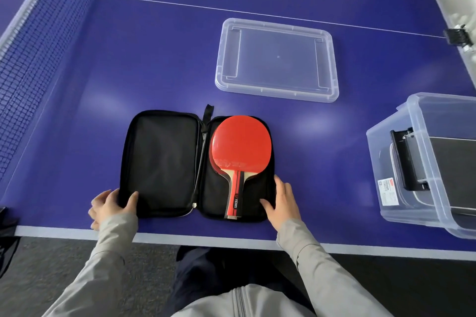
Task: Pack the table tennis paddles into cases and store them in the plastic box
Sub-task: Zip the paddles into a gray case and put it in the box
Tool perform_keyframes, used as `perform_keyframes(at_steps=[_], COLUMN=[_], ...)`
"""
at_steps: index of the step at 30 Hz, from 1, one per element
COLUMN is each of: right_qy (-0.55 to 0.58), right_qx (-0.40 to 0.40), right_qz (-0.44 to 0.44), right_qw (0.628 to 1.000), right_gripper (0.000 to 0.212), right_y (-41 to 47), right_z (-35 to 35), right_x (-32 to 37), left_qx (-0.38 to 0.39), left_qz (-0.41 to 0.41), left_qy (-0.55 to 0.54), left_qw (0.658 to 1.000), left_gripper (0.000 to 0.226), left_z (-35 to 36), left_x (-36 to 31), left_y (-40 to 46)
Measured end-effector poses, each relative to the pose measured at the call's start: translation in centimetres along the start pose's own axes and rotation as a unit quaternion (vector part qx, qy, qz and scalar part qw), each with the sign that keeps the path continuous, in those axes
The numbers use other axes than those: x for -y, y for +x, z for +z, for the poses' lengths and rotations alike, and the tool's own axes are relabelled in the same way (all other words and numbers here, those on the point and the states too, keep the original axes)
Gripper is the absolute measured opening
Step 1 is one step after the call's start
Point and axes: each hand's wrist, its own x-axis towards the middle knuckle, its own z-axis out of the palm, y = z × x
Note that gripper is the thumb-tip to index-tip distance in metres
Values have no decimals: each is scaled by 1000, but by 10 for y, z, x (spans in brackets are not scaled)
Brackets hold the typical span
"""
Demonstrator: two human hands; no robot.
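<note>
Clear lid [277, 59] beyond open case [164, 162]

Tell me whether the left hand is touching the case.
Touching. The head view shows the left hand gripping the near corner of the open case, thumb on its inner lining.

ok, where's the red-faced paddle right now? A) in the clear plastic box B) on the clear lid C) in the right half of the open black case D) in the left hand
C: the red-faced wooden-handled paddle lies in the right half of the open black zip case, held by neither hand.
</note>
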Motion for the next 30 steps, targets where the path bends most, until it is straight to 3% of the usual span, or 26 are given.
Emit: perform_keyframes(at_steps=[3, 6, 9, 15, 18, 21, 24, 30], right_qy=[2, 7, 1, 51, 170, 325, 414, 340], right_qx=[-1, -3, -5, 3, -50, -107, -91, -70], right_qz=[2, 2, -1, 12, 36, 84, 119, 135], right_qw=[1000, 1000, 1000, 999, 983, 936, 898, 928], right_gripper=[71, 71, 72, 70, 55, 27, 23, 30], right_y=[0, -1, 0, 3, 8, 16, 26, 37], right_z=[0, 1, 2, -1, -10, -24, -40, -38], right_x=[0, 0, 0, -2, 1, 8, 25, 39], left_qx=[25, 72, 117, 155, 159, 150, 121, 137], left_qz=[11, 39, 109, 329, 407, 509, 542, 555], left_qy=[-132, -304, -348, -252, -152, -42, 30, 93], left_qw=[991, 949, 924, 897, 887, 847, 831, 815], left_gripper=[34, 38, 48, 51, 47, 46, 47, 40], left_z=[-10, -35, -54, -23, 18, 59, 87, 109], left_x=[0, -9, -34, -91, -100, -102, -97, -92], left_y=[-4, -24, -62, -147, -175, -187, -186, -181])
